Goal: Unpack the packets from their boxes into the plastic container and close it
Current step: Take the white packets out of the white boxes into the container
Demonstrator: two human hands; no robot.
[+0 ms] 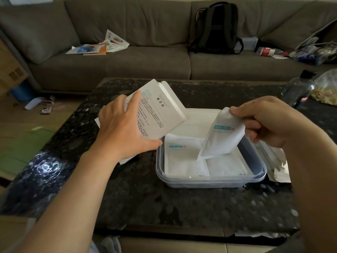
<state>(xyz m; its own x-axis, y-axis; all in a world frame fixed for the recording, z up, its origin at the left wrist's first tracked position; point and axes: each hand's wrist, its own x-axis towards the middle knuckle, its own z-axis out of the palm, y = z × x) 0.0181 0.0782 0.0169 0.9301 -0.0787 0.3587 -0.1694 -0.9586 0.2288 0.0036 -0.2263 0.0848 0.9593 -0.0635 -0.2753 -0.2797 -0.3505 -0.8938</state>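
Observation:
My left hand (125,128) grips a white printed box (160,110), tilted above the left rim of the clear plastic container (209,181). My right hand (268,121) pinches a stack of white packets (222,136) by its upper corner, its lower edge dipping into the container. More white packets (184,157) lie flat on the container's floor. A white lid (197,119) lies just behind the container, partly hidden by the box and the held packets.
The container stands on a dark speckled table (164,201). A plastic bottle (299,88) and a bag of food (326,88) sit at its far right. White paper wrapping (279,163) lies right of the container. A grey sofa (145,57) with a black backpack (217,28) stands behind.

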